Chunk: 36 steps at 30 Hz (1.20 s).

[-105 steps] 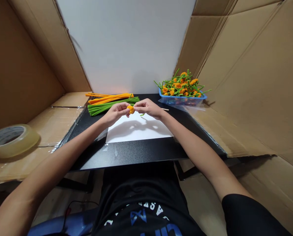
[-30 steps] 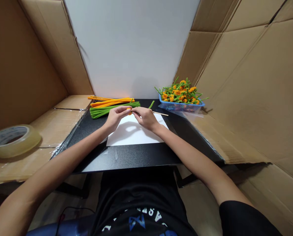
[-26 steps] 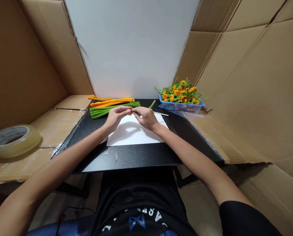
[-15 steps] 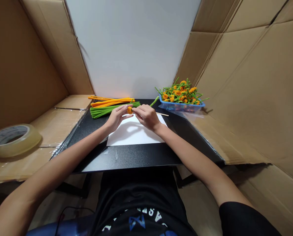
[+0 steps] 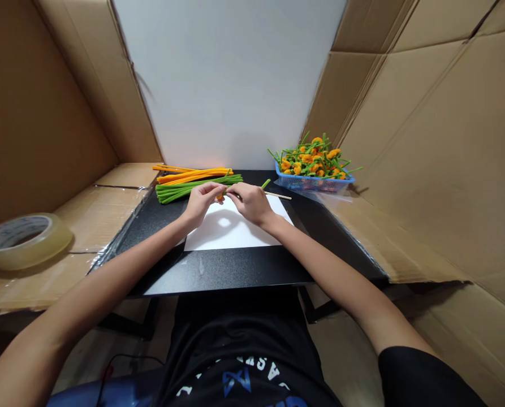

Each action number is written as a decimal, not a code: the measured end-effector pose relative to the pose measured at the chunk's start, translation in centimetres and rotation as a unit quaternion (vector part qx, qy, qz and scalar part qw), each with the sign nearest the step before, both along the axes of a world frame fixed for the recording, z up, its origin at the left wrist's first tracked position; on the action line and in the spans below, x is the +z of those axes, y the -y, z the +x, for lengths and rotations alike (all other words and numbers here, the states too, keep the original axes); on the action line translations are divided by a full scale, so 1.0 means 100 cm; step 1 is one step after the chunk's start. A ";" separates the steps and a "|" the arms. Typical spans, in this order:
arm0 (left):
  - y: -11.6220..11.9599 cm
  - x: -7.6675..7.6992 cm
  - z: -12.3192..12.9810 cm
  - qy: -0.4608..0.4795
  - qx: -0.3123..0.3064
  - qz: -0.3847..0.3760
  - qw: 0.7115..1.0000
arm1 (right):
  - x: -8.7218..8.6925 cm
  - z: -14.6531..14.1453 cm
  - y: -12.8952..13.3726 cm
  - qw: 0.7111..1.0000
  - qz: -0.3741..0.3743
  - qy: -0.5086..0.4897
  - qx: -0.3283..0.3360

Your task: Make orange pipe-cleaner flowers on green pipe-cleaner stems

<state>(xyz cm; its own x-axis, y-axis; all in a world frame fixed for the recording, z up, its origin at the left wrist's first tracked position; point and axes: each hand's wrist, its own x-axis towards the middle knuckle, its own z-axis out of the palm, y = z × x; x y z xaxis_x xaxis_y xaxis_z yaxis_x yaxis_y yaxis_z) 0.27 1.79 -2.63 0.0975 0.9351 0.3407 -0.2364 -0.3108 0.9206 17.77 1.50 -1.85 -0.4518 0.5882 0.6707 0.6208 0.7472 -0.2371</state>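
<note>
Above a white sheet of paper (image 5: 231,237), my left hand (image 5: 203,203) is closed around an orange pipe-cleaner flower (image 5: 220,196), most of it hidden by the fingers. My right hand (image 5: 250,202) pinches close beside the flower, its fingertips at the flower's base. A green pipe-cleaner stem (image 5: 266,183) sticks out beyond the right hand, toward the back right. Just behind my left hand lie a bundle of green pipe cleaners (image 5: 176,192) and a bundle of orange pipe cleaners (image 5: 184,176).
A blue basket (image 5: 311,182) heaped with orange and green flowers stands at the back right. A thin wooden stick (image 5: 278,195) lies beyond my right hand. Clear tape (image 5: 27,243) rests on cardboard at left. Cardboard walls flank the black table (image 5: 235,271).
My left fingers have closed over the flower, which showed plainly before. The green stem has dipped and shifted slightly left. Both hands stay above the paper.
</note>
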 end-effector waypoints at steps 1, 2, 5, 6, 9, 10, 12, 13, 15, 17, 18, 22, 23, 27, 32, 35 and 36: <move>0.000 -0.001 0.000 0.008 0.000 -0.005 1.000 | 0.001 0.000 0.000 1.000 -0.006 -0.003 0.002; -0.001 -0.001 0.001 0.017 -0.003 -0.011 1.000 | 0.002 0.000 0.000 1.000 -0.010 -0.005 0.004; -0.003 -0.004 0.001 0.044 -0.007 -0.032 0.998 | 0.004 -0.001 0.001 1.000 -0.023 -0.007 0.005; -0.004 -0.004 0.001 0.051 -0.006 -0.037 0.998 | 0.005 -0.001 0.000 1.000 -0.028 -0.011 0.007; -0.006 -0.004 -0.002 0.046 -0.003 -0.042 0.998 | 0.006 -0.001 0.000 0.997 -0.055 -0.043 0.019; -0.006 -0.003 -0.003 0.036 -0.012 -0.045 0.998 | 0.006 -0.001 -0.001 0.995 -0.071 -0.060 0.023; -0.007 -0.001 -0.005 0.016 -0.041 -0.057 0.997 | 0.006 0.001 -0.003 0.988 -0.117 -0.100 0.028; -0.007 0.000 -0.006 0.010 -0.058 -0.063 0.996 | 0.005 0.001 -0.004 0.981 -0.145 -0.122 0.029; -0.007 0.001 -0.007 0.009 -0.076 -0.065 0.995 | 0.004 0.002 -0.006 0.965 -0.199 -0.167 0.033; -0.007 0.001 -0.006 0.003 -0.070 -0.050 0.996 | 0.002 0.001 -0.007 0.948 -0.244 -0.199 0.042; -0.007 0.000 -0.005 -0.004 -0.062 -0.044 0.997 | 0.002 0.000 -0.007 0.941 -0.262 -0.209 0.050; -0.005 -0.001 -0.002 -0.005 -0.037 -0.054 0.998 | 0.001 -0.005 -0.004 0.921 -0.308 -0.226 0.083; -0.005 -0.002 -0.001 0.005 -0.035 -0.063 0.997 | 0.001 -0.005 -0.003 0.921 -0.308 -0.226 0.083; -0.004 -0.004 0.000 0.042 -0.017 -0.105 0.993 | 0.000 -0.005 -0.004 0.938 -0.280 -0.195 0.064; -0.005 -0.008 0.001 0.035 -0.001 -0.108 0.993 | -0.001 -0.002 -0.006 0.953 -0.253 -0.159 0.055; -0.005 -0.008 0.001 0.017 0.003 -0.094 0.995 | 0.000 -0.001 -0.006 0.963 -0.227 -0.137 0.038; -0.005 -0.008 0.000 0.011 0.006 -0.093 0.996 | 0.001 -0.001 -0.006 0.967 -0.219 -0.130 0.032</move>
